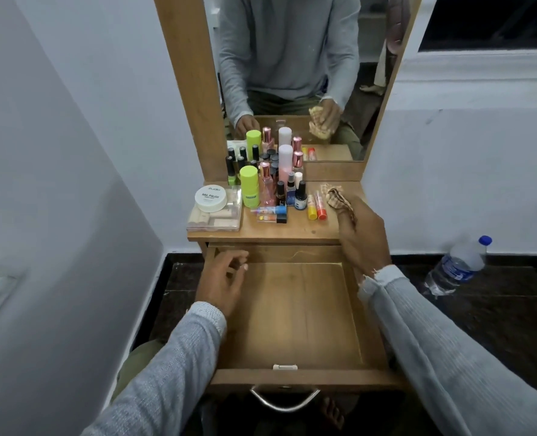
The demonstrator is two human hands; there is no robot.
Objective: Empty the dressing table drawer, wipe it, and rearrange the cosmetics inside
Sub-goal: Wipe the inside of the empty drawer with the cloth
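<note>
Drawer [292, 313]: emptied. Right hand [363, 237] grips cloth [339, 201]; left hand [224, 278] loosely spread, empty. Likely next: restocking cosmetics [270, 190] from bench [292, 229] ahead of hands.

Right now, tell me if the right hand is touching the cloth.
Touching. The head view shows the right hand gripping the patterned cloth, which bunches out past its fingers above the dressing table top.
</note>
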